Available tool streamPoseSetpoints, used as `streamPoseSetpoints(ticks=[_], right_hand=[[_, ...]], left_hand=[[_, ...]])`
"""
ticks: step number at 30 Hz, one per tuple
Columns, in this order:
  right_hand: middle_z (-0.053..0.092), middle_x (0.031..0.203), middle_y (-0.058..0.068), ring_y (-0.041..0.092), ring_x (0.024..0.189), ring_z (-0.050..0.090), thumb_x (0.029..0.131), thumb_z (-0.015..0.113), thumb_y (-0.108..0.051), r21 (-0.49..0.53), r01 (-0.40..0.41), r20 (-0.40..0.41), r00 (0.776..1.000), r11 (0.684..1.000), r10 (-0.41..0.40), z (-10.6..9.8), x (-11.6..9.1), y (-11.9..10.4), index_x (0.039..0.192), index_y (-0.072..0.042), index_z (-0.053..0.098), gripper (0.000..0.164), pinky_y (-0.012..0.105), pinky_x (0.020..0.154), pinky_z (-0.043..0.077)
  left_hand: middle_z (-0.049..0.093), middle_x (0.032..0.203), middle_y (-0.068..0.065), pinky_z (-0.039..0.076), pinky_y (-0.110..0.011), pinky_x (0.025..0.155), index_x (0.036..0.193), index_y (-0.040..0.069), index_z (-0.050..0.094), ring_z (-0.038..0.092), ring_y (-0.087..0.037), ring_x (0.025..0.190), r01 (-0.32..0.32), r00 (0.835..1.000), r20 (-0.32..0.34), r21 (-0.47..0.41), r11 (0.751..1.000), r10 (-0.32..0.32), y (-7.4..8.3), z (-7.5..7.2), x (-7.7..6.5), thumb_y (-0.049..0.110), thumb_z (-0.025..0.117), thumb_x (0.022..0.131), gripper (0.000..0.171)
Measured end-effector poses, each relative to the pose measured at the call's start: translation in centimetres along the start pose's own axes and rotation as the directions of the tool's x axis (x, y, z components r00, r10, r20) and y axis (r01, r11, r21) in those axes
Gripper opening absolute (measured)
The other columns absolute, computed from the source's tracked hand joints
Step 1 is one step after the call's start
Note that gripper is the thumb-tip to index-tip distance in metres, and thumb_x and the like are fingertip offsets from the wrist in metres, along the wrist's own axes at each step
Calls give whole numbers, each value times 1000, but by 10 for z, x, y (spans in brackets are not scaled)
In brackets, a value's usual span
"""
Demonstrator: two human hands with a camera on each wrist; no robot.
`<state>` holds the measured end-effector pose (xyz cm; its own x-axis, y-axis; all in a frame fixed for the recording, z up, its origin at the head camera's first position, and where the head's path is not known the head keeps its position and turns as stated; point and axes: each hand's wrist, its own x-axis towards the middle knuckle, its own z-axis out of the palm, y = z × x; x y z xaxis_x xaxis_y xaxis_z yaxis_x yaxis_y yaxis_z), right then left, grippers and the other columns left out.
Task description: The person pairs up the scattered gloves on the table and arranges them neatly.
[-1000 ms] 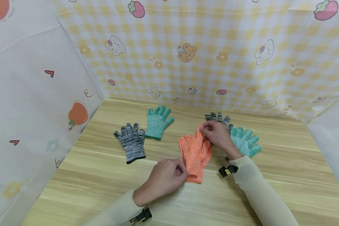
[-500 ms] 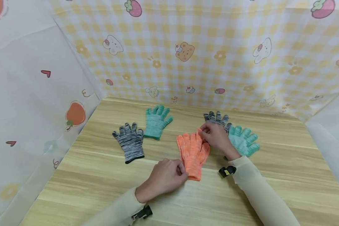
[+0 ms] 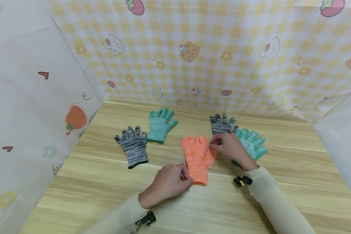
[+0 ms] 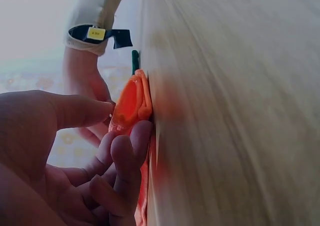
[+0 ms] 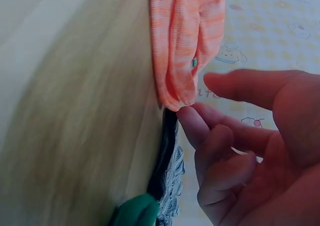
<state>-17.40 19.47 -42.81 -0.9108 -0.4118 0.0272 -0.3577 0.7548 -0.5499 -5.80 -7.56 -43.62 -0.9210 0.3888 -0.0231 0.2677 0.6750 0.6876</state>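
An orange glove (image 3: 196,156) lies flat near the table's middle, on top of another orange glove whose edge shows beneath it. At its cuff, my left hand (image 3: 171,182) pinches the near left corner; in the left wrist view the thumb and forefinger of the left hand (image 4: 75,136) are at the cuff's open mouth (image 4: 131,99). My right hand (image 3: 229,146) is beside the glove's thumb side. In the right wrist view, the right hand's (image 5: 250,141) forefinger is right at the tip of the orange cloth (image 5: 185,46), and the thumb stands apart from it.
A grey-black glove (image 3: 134,148) and a green glove (image 3: 160,125) lie to the left. Behind the right hand are another grey-black glove (image 3: 221,125) and a green one (image 3: 253,143), partly covered. A checked curtain (image 3: 175,58) hangs behind the wooden table (image 3: 295,169).
The orange glove's upper fingers, lifted at first, now lie flat on the lower glove. My right hand has left the fingertip and moved down toward the thumb side. The left hand stays at the cuff.
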Motion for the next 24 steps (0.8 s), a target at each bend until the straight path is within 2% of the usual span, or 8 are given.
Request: streamPoseSetpoints(ticks=[6,13,24], right_hand=[[68,76,-7,10,62,53,98,81,-12,-7,27,9,1000,1000,-27,0,-5,2,95,-12,82,3,33,59,44],[68,75,-7,11,61,52,97,78,-9,-22,47,-22,999,999,-48,-3,-8,2,86,-14,78,11,33,59,44],[66,74,-6,12,60,51,95,76,-6,-10,-2,9,1000,1000,2,-4,-12,2,86,-13,74,12,33,58,42]], left_hand=[[56,66,16,44,-29,53,77,24,63,53,-4,59,12,1000,19,30,999,-13,-2,2,2,31,88,91,29],[56,68,15,46,-31,55,79,23,64,53,-5,60,21,998,49,81,996,-25,-2,2,3,30,93,86,31],[56,68,13,46,-31,52,79,21,64,53,-6,59,3,995,94,126,992,-15,0,1,6,20,91,87,28]])
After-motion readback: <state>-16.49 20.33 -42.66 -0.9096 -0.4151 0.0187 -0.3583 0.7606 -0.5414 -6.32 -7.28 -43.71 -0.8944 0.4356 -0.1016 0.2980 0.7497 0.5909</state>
